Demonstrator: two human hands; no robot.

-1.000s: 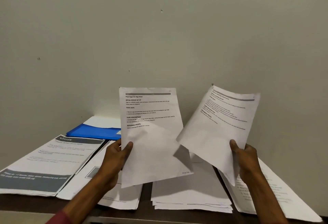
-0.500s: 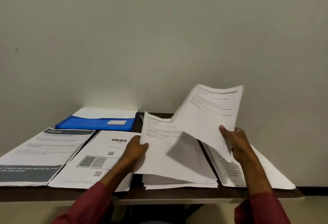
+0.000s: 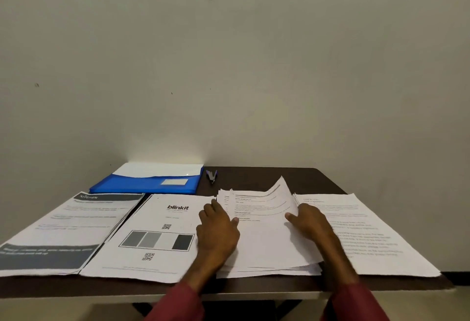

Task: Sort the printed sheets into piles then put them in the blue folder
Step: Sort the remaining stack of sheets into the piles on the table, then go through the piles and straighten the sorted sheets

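Note:
Several piles of printed sheets lie side by side on a dark table. My left hand rests flat against the left edge of the middle pile, thumb on the top sheet. My right hand pinches the right edge of the top printed sheet, whose far right corner still curls up off the pile. To the left lie a "blinkit" pile and a "KITCHEN" pile, and a text pile lies to the right. The blue folder sits at the back left with a white sheet sticking out.
A small purple and grey tool lies just right of the folder near the wall. The table's front edge runs close under my forearms. A plain wall stands directly behind the table.
Both hands came down from chest height to the table. The sheet from my left hand now lies on the middle pile, and the right-hand sheet has been lowered onto it.

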